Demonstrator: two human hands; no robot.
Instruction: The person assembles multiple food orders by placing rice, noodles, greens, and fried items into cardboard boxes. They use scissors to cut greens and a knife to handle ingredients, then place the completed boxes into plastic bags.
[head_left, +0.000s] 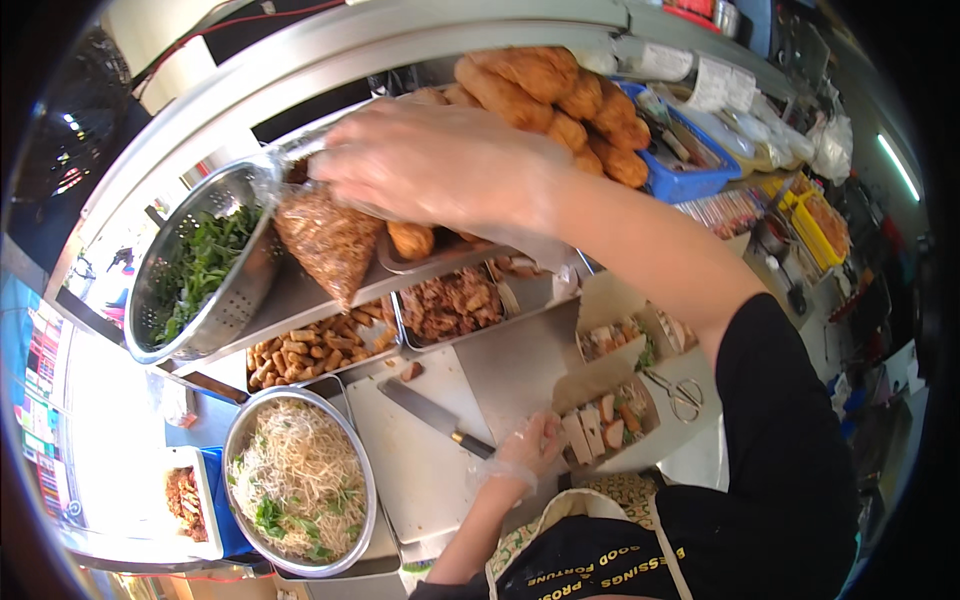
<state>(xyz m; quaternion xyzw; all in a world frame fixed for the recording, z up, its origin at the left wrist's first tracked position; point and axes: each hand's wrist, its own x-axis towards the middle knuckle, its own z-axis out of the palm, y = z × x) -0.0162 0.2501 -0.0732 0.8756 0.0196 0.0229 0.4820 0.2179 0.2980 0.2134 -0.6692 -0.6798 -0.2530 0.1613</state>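
Right hand (430,165) is curling over bag (330,240), left hand (532,450) half-curling beside box (649,418); holds unclear; meat (592,432) sitting boxed, lid (588,384) standing unclosed.

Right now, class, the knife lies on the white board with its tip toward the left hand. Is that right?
Not quite: in the head view, the knife lies on the white board, but its handle faces the left hand; its tip points away.

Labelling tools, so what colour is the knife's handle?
The knife handle is black, clearest in head view.
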